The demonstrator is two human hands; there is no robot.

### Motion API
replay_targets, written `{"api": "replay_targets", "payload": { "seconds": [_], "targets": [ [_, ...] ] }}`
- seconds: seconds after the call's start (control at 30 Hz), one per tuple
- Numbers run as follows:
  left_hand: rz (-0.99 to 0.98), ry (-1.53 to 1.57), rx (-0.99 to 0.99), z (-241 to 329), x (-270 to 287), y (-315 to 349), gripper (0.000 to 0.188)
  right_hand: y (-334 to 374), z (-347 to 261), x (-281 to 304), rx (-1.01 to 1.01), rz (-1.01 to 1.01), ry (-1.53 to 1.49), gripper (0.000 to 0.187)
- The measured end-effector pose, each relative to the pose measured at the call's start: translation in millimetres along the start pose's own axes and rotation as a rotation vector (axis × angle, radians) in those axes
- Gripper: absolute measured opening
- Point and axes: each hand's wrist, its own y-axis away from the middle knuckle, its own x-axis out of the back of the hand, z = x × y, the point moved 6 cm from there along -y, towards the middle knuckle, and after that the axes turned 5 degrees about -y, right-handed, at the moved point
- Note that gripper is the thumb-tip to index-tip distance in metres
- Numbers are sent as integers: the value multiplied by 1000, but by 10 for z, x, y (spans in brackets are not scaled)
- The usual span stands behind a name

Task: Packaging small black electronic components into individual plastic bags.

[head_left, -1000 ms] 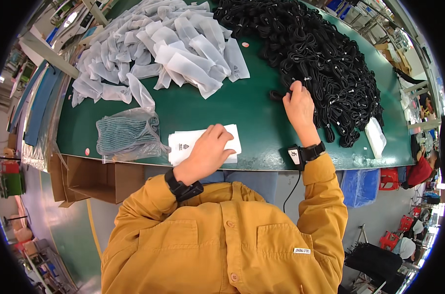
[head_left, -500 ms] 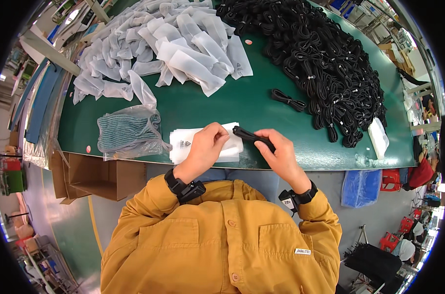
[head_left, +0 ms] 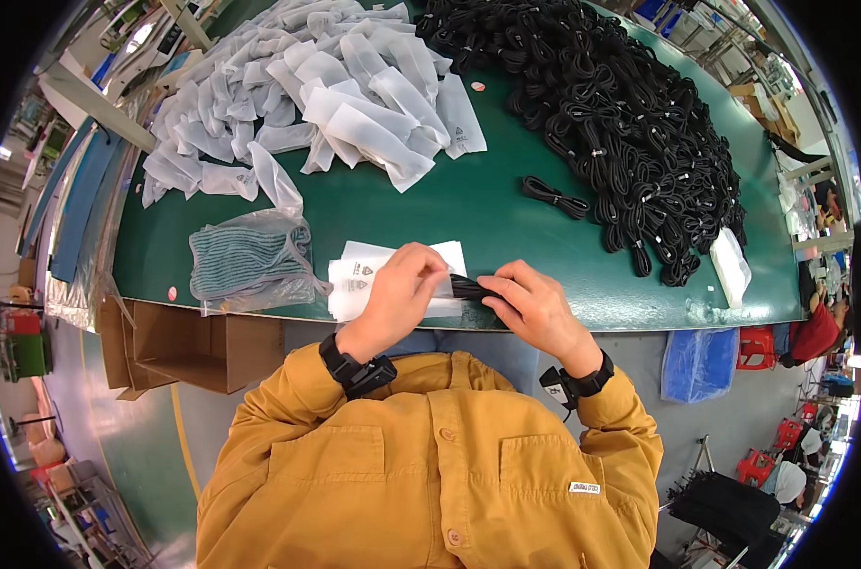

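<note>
My left hand [head_left: 399, 289] holds a small clear plastic bag [head_left: 442, 287] by its mouth, above a stack of flat white bags [head_left: 355, 275] at the near edge of the green table [head_left: 506, 218]. My right hand [head_left: 530, 303] grips a black coiled cable bundle [head_left: 467, 285] whose left end sits inside the bag's mouth. A single loose cable bundle [head_left: 554, 195] lies on the table beyond my right hand. Both wrists wear dark bands.
A large heap of black cable bundles [head_left: 620, 114] fills the far right. Filled white bags [head_left: 336, 85] pile up at the far left. A clear bag of teal items [head_left: 246, 261] lies left of the stack. An open cardboard box [head_left: 193, 346] stands below the table edge.
My right hand came back from the black heap with a cable bundle. It met my left hand at the bag stack, and the bundle's end has gone into the bag's mouth.
</note>
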Motion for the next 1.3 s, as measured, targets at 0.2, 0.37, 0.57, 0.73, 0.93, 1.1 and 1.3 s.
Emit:
{"api": "replay_targets", "payload": {
  "seconds": [0.2, 0.37, 0.57, 0.73, 0.93, 1.1, 1.3],
  "targets": [
    [-7, -206, -424, 436, 25, -25, 12, 222, 525, -331, -939, 16, -682, 14],
    [34, -150, -357, 489, 156, -159, 12, -131, 218, -142, -447, 89, -604, 18],
    [-17, 436, 13, 374, 248, -308, 8, -368, 4, 128, -178, 342, -628, 26],
    [50, 769, 214, 231, 596, -768, 14, -494, 112, 302, -142, 241, -311, 29],
    [552, -60, -154, 547, 1265, -844, 20, -165, 1005, 466, -226, 231, 542, 32],
    [-40, -167, -229, 142, 214, -190, 22, -51, 1113, 248, -348, 12, 687, 32],
    [-37, -445, -238, 57, -130, -30, 16, 23, 736, 90, -366, 202, 120, 38]
  ]
}}
